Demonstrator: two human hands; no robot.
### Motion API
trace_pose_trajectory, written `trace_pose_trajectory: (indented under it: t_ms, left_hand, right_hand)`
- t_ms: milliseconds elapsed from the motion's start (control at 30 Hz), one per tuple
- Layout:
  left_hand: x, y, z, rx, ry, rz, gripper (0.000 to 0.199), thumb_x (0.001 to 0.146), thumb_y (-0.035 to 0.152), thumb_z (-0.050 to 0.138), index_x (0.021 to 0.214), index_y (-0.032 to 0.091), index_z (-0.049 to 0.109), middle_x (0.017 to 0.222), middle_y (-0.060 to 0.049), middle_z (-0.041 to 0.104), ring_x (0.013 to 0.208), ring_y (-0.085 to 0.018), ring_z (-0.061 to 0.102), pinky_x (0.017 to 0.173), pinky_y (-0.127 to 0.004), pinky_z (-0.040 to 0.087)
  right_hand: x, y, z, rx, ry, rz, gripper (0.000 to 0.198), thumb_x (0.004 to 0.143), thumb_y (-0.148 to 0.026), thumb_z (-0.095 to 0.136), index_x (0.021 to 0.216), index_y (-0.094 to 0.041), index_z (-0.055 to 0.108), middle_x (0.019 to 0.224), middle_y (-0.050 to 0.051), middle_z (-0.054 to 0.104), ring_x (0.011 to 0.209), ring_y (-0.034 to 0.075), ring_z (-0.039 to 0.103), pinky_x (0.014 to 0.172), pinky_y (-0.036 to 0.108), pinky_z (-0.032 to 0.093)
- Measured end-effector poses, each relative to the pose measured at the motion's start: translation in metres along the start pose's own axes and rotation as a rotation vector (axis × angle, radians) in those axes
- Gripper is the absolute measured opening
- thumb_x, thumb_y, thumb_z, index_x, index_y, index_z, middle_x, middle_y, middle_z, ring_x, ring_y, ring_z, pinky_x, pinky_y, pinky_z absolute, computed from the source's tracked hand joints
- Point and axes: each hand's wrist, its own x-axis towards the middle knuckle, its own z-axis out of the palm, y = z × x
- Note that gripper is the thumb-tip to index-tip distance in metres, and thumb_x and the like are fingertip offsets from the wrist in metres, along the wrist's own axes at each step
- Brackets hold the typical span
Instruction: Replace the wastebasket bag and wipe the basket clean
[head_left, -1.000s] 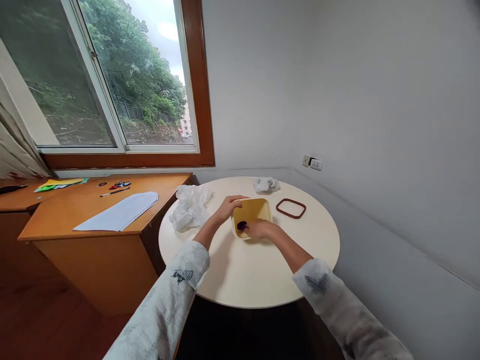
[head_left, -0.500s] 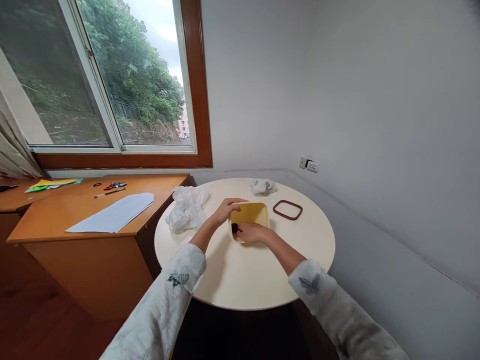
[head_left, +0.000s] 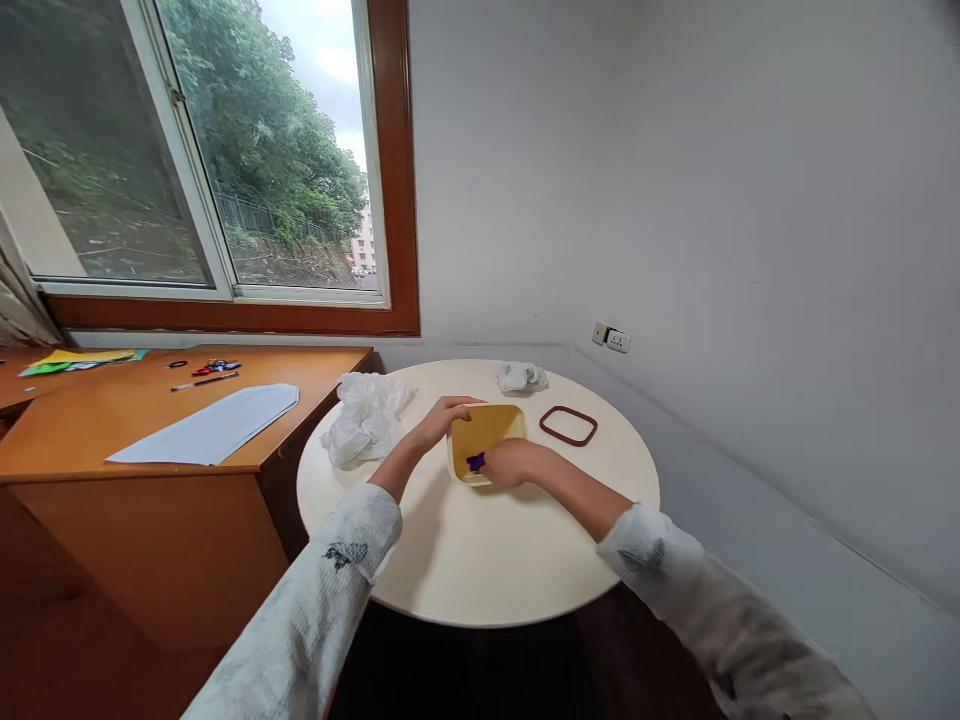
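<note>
A pale yellow rectangular container (head_left: 489,424) stands on the round cream table (head_left: 495,560), its open mouth tilted toward me. My left hand (head_left: 441,421) is closed on its upper left rim, thumb over the edge. My right hand (head_left: 510,462) reaches into the container from the lower right, fingers closed together. At those fingertips, low inside the container, is a small dark purple thing (head_left: 475,462); it looks soft, but its kind cannot be made out. The fingertips of the right hand are partly hidden.
A reddish-brown rounded rectangular ring (head_left: 568,408) lies right of the container. Crumpled clear plastic bags sit at the left (head_left: 366,420) and back (head_left: 522,377) of the table. A wooden desk (head_left: 315,372) with white papers (head_left: 214,425) adjoins on the left; a wall bounds the right.
The view has shifted slightly. My right hand has moved a little to the right inside the container, and more of the purple thing shows. My left hand keeps its hold on the rim.
</note>
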Motion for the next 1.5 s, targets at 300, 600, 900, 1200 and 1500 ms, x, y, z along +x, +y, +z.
trace_pose_trajectory:
  t_ms: [300,600,900,1200,1500]
  left_hand:
    - [0.006,-0.004,-0.008,-0.096,-0.040,-0.067,0.046,0.059,0.020,0.046,0.099,0.012,0.065,0.083,-0.004,0.068,0.080,-0.021,0.059,0.070,-0.029,0.043]
    - [-0.005,0.004,-0.006,-0.125,-0.086,0.000,0.059,0.069,0.031,0.058,0.125,0.019,0.048,0.116,-0.008,0.060,0.104,-0.024,0.054,0.087,-0.035,0.042]
    - [-0.001,-0.002,-0.002,0.002,0.203,0.076,0.061,0.068,0.036,0.061,0.126,0.022,0.049,0.133,-0.006,0.048,0.118,-0.028,0.046,0.096,-0.038,0.037]
    - [0.004,-0.005,0.004,0.070,0.124,0.024,0.055,0.061,0.015,0.045,0.114,0.019,0.061,0.112,-0.002,0.064,0.106,-0.024,0.052,0.088,-0.032,0.041]
    - [0.006,0.013,0.022,0.126,0.011,-0.034,0.051,0.055,0.010,0.048,0.101,0.017,0.068,0.098,-0.001,0.067,0.091,-0.021,0.055,0.076,-0.029,0.044]
  right_hand:
    - [-0.039,0.008,0.030,-0.215,0.247,-0.202,0.032,0.080,-0.014,0.045,0.111,-0.008,0.050,0.093,0.012,0.067,0.084,0.020,0.062,0.100,0.037,0.023]
    - [-0.020,0.018,0.048,-0.175,0.407,-0.097,0.029,0.076,-0.006,0.041,0.102,-0.010,0.053,0.079,0.010,0.068,0.069,0.019,0.062,0.072,0.030,0.037]
    - [0.012,-0.017,0.058,0.080,0.604,0.140,0.037,0.088,-0.021,0.036,0.123,-0.012,0.044,0.088,0.011,0.068,0.075,0.022,0.062,0.065,0.029,0.040]
    - [-0.008,-0.031,0.057,0.105,0.525,0.082,0.033,0.092,-0.032,0.030,0.111,-0.013,0.049,0.084,0.011,0.068,0.073,0.022,0.063,0.064,0.029,0.040]
    - [0.002,-0.009,0.051,0.229,0.203,0.207,0.027,0.086,-0.023,0.034,0.100,-0.018,0.056,0.094,0.009,0.066,0.085,0.023,0.061,0.063,0.029,0.040]
